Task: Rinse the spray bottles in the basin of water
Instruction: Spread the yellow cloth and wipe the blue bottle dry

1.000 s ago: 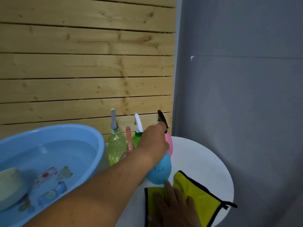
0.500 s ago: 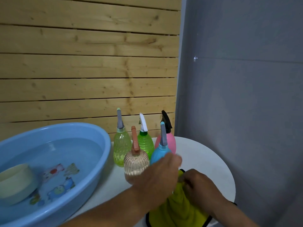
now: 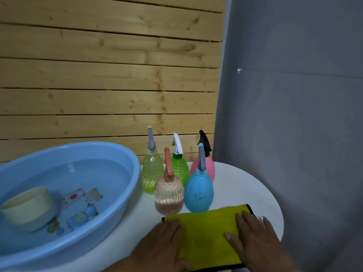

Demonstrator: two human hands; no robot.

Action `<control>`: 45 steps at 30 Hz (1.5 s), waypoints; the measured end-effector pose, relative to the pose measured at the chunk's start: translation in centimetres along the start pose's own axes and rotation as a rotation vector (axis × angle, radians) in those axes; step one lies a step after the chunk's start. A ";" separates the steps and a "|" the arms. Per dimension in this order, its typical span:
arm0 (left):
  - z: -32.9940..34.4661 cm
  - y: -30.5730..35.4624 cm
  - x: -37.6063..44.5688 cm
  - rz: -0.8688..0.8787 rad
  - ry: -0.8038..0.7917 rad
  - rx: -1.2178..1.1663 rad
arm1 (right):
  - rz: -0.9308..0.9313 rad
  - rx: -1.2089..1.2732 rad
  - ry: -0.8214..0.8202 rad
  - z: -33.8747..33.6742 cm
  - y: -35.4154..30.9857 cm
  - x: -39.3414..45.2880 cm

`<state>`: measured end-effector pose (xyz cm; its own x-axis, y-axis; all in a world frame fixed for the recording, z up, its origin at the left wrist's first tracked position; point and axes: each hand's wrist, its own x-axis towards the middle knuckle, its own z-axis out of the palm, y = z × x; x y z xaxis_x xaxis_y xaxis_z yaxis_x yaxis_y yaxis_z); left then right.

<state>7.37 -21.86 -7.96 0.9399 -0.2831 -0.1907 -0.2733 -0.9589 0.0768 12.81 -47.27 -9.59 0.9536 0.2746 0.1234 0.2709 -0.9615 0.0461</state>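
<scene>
My left hand (image 3: 163, 246): flat, fingers straight, pressing the left edge of the yellow cloth (image 3: 208, 232) — holding nothing.
My right hand (image 3: 253, 238): also flat on the cloth's right side, fingers spread, nothing gripped.
Spray bottles: five stand upright on the white round table (image 3: 245, 189), just beyond the cloth's far edge — straight ahead of both hands.
Nearest bottles: the clear peach bottle (image 3: 169, 195) sits ahead of my left hand; the blue bottle (image 3: 198, 191) is beside it, between my hands.
Back row: light green bottle (image 3: 152, 173), dark green bottle (image 3: 179, 169), pink bottle (image 3: 206, 166).
Long axis: each bottle is vertical, nozzle up.
Basin (image 3: 125, 173): blue, holding water and a cream bowl (image 3: 29, 209), to my left, close beside the bottles.
Likely next reach: I judge my left hand is better placed — nearer the peach bottle and on the basin's side.
</scene>
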 end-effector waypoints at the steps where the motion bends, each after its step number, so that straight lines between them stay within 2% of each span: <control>1: -0.4 -0.4 -0.7 -0.010 -0.076 0.019 | -0.001 0.011 -0.028 -0.7 -0.7 -0.7; 3: -1.1 -1.3 -2.0 -0.024 -0.131 0.079 | -0.079 -0.006 0.056 -0.9 -2.2 -1.7; 7: -1.9 -3.3 -4.7 -0.096 -0.274 0.106 | -0.144 -0.014 0.090 -1.7 -5.0 -1.9; 11: -3.2 -5.4 -7.6 -0.228 -0.326 0.045 | -0.239 -0.045 -0.124 -4.7 -7.9 -2.4; 14: -2.5 -5.0 -7.7 -0.202 -0.137 -0.073 | -0.303 -0.034 -0.178 -5.0 -9.3 -2.0; 16: -1.5 -3.6 -6.8 -0.188 -0.020 -0.209 | -0.298 0.008 -0.138 -6.1 -9.9 -2.1; 17: -0.8 -3.2 -6.9 -0.157 0.000 -0.214 | -0.331 0.047 -0.159 -6.1 -10.3 -2.4; 19: 0.4 -3.1 -7.3 -0.088 0.067 -0.046 | -0.457 0.076 -0.102 -4.4 -9.7 -2.8; 20: 0.9 -3.6 -7.9 -0.113 0.011 0.041 | -0.459 0.054 -0.202 -4.0 -9.2 -2.9; 21: 1.1 -3.7 -8.0 -0.136 0.032 0.174 | -0.437 0.032 -0.228 -4.0 -9.0 -3.1; 22: 0.8 -3.7 -8.2 -0.161 0.055 0.253 | -0.430 0.029 -0.175 -3.5 -8.9 -3.3; 23: 0.7 -4.1 -8.7 -0.152 -0.038 0.258 | -0.400 0.029 -0.160 -3.4 -8.9 -3.3; 24: 1.0 -4.5 -8.7 -0.080 -0.076 0.131 | -0.401 0.036 -0.193 -3.5 -9.0 -3.4; 25: 1.4 -5.4 -7.6 -0.060 0.038 0.019 | -0.377 0.074 -0.293 -3.9 -8.9 -3.5; 26: 2.3 -6.2 -7.1 0.012 0.058 0.026 | -0.370 0.103 -0.361 -4.2 -8.6 -3.5; 28: 2.6 -6.4 -6.3 0.052 0.012 -0.068 | -0.403 0.175 -0.223 -2.9 -8.3 -2.3; 29: 2.5 -6.2 -5.9 0.038 0.005 -0.084 | -0.404 0.259 -0.287 -2.6 -8.1 -1.7; 30: 2.3 -5.8 -5.7 0.009 0.001 -0.104 | -0.364 0.360 -0.310 -3.0 -8.3 -1.2; 32: 1.8 -5.4 -5.5 -0.029 0.040 -0.134 | -0.216 0.605 -0.179 -3.4 -9.0 -0.5; 33: 1.7 -5.2 -5.7 -0.020 0.042 -0.083 | -0.103 0.809 -0.156 -3.8 -9.6 -0.3; 34: 1.8 -5.0 -6.2 -0.004 0.090 -0.019 | 0.035 1.061 -0.208 -4.1 -10.1 0.0; 35: 1.5 -4.9 -6.8 -0.002 0.090 0.020 | 0.186 1.327 -0.334 -4.2 -10.4 0.5; 36: 1.8 -5.0 -7.2 -0.069 0.004 0.013 | 0.346 1.550 -0.472 -4.2 -10.4 0.7; 38: 2.0 -4.8 -7.5 -0.101 0.031 0.160 | 0.598 1.782 -0.582 -4.0 -10.3 0.5; 39: 1.5 -4.6 -7.6 -0.094 -0.058 0.142 | 0.657 1.807 -0.571 -3.8 -10.2 0.5; 41: 0.5 -4.6 -6.8 -0.028 0.155 0.029 | 0.656 1.782 -0.541 -3.5 -10.3 0.6; 43: -0.4 -4.0 -7.0 0.064 0.177 -0.189 | 0.577 1.766 -0.516 -3.8 -11.0 0.5; 45: -2.3 -3.3 -7.5 0.081 0.330 -0.235 | 0.445 1.748 -0.483 -3.9 -11.6 0.5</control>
<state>1.71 -16.51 -4.49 0.9429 -0.2993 0.1465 -0.3310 -0.8921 0.3076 9.60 -35.96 -6.22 0.8484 0.3066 -0.4316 -0.4647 0.0405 -0.8846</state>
